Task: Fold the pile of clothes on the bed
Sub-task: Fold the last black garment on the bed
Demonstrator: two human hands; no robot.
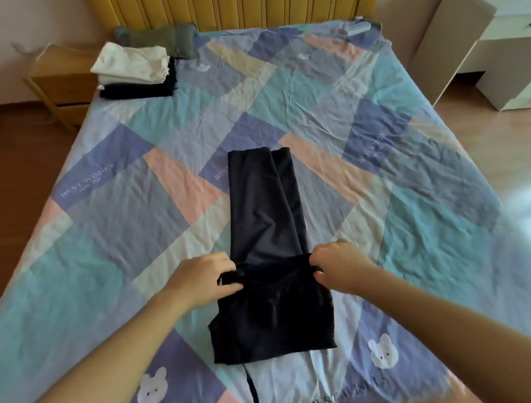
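your left hand pinches the left end of a fold in the dark trousers, and your right hand pinches the right end of the same fold. the trousers lie lengthwise in the lower middle of the frame on the patchwork bedspread, the near part doubled over, a drawstring trailing toward the bottom edge. in the upper left of the frame a stack of folded clothes sits near the bed's corner, white pieces over dark ones, just beside a grey-green bundle.
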